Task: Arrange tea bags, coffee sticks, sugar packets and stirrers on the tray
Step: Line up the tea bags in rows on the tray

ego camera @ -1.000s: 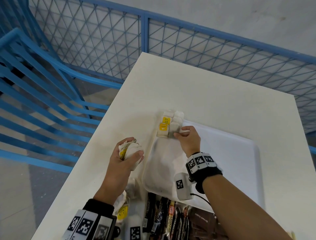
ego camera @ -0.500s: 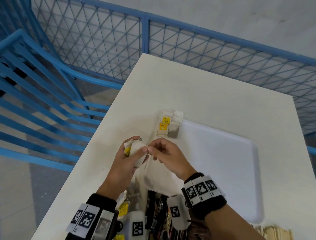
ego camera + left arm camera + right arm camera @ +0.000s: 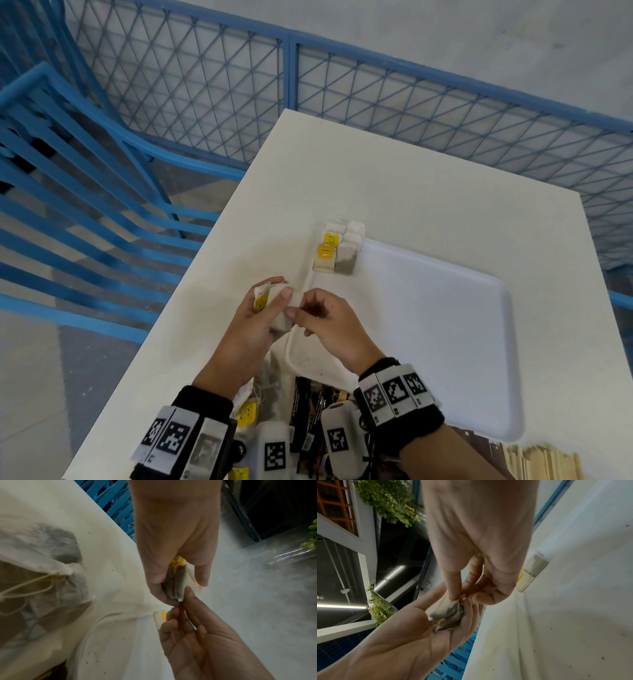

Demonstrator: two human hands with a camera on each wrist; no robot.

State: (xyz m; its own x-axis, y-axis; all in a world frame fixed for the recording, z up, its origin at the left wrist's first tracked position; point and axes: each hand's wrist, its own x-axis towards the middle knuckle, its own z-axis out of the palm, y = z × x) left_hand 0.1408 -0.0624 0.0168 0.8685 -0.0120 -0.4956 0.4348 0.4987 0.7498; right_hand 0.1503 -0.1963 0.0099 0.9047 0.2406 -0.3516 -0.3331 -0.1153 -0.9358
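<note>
My left hand (image 3: 270, 305) grips a small bundle of white tea bags (image 3: 279, 313) with yellow tags, just off the near-left edge of the white tray (image 3: 445, 342). My right hand (image 3: 298, 310) meets it and pinches the edge of one tea bag (image 3: 448, 609) in the bundle between thumb and index finger. The left wrist view shows the held tea bags (image 3: 176, 588) edge-on between my left fingers. Several tea bags (image 3: 337, 250) lie in two short rows at the tray's far-left corner.
Loose tea bags (image 3: 250, 401) and dark coffee sticks (image 3: 305, 404) lie on the white table (image 3: 411, 171) under my wrists. Wooden stirrers (image 3: 544, 462) sit at the near right. A blue mesh fence (image 3: 205, 85) runs behind the table.
My right hand left the tea bag rows on the tray, came back to my left hand and now pinches a bag in the bundle. The left hand stayed put.
</note>
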